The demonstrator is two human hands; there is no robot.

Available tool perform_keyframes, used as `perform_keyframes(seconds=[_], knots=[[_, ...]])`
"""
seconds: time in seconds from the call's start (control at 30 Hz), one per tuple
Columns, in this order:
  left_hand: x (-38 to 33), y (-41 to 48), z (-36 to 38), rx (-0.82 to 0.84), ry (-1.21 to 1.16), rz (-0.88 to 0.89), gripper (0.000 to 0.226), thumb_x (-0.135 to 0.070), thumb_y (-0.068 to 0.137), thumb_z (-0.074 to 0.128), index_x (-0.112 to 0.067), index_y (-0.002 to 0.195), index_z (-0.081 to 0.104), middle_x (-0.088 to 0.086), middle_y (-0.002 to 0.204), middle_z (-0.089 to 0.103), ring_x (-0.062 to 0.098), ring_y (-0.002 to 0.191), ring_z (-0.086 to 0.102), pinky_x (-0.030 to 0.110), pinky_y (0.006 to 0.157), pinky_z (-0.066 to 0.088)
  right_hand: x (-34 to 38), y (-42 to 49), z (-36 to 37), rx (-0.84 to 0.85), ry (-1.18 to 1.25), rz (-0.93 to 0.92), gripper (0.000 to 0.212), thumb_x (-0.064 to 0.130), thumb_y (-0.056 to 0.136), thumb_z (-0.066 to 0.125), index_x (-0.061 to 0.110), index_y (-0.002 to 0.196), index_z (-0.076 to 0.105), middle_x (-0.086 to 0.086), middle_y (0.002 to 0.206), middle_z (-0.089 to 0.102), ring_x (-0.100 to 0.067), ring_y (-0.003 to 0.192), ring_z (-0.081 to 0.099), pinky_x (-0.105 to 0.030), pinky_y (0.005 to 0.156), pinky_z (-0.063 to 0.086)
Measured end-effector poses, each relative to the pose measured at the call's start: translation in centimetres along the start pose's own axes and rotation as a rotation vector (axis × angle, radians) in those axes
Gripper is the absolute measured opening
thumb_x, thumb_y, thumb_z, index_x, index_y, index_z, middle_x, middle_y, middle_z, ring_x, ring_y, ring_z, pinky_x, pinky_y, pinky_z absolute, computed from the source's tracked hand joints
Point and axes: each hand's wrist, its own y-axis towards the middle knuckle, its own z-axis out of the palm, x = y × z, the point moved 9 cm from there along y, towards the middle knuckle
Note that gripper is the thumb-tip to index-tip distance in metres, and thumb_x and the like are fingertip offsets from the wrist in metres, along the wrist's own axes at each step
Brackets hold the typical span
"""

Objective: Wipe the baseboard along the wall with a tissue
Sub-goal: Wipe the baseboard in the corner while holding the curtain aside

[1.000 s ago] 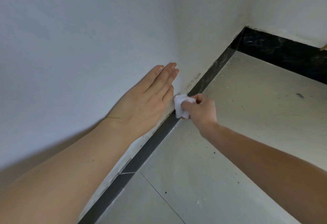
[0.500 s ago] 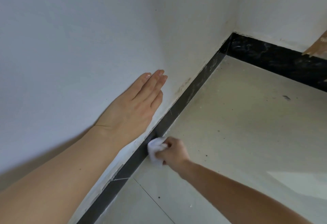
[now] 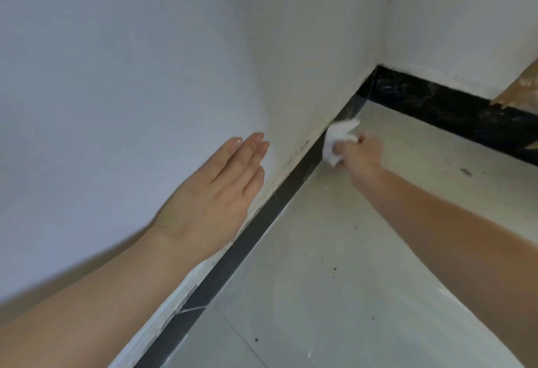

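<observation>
A black baseboard (image 3: 262, 222) runs along the foot of the white wall from the lower left up to the room's corner. My right hand (image 3: 359, 155) grips a crumpled white tissue (image 3: 337, 140) and presses it against the baseboard a short way before the corner. My left hand (image 3: 215, 193) lies flat on the white wall (image 3: 145, 76) above the baseboard, fingers straight and together.
A second black baseboard (image 3: 451, 108) runs along the far wall to the right of the corner. The grey tiled floor (image 3: 334, 280) carries small dark specks and white crumbs. A brown torn piece (image 3: 521, 85) shows at the right edge.
My right hand slid the tissue back along the baseboard toward me, then far forward toward the corner. My left hand stayed flat on the wall.
</observation>
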Motion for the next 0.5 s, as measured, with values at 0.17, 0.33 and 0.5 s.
perform_keyframes(seconds=[0.17,0.33,0.5], knots=[[0.9,5.0,-1.8,-0.113,-0.121,-0.062,0.059,-0.016,0.085,0.022,0.003,0.131,0.055,0.023,0.150,0.033,0.035,0.142,0.027,0.046,0.117,0.007,-8.5,-5.7,6.7,0.375,-0.153,0.191,0.017,-0.002,0.074,0.058,0.010,0.085,0.063,-0.010,0.085,0.065,-0.025,0.079,0.064,-0.043,0.080,0.057],[2.7,10.9,-1.6,-0.085,0.057,-0.112,0.063,-0.011,0.089,0.005,0.005,0.146,0.029,0.025,0.156,0.008,0.039,0.146,0.009,0.049,0.115,-0.012,-5.3,0.5,5.9,0.212,-0.149,0.064,0.015,0.001,0.076,0.057,0.007,0.089,0.062,-0.013,0.086,0.062,-0.025,0.081,0.060,-0.030,0.070,0.047],[2.2,11.0,0.3,0.017,0.167,-0.097,0.064,-0.024,0.094,0.004,0.006,0.150,0.006,0.029,0.155,-0.007,0.044,0.144,-0.004,0.054,0.112,-0.018,0.7,6.7,0.0,-0.054,-0.004,-0.044,0.010,0.003,0.083,0.054,0.011,0.080,0.058,-0.009,0.084,0.060,-0.023,0.079,0.056,-0.029,0.071,0.043]])
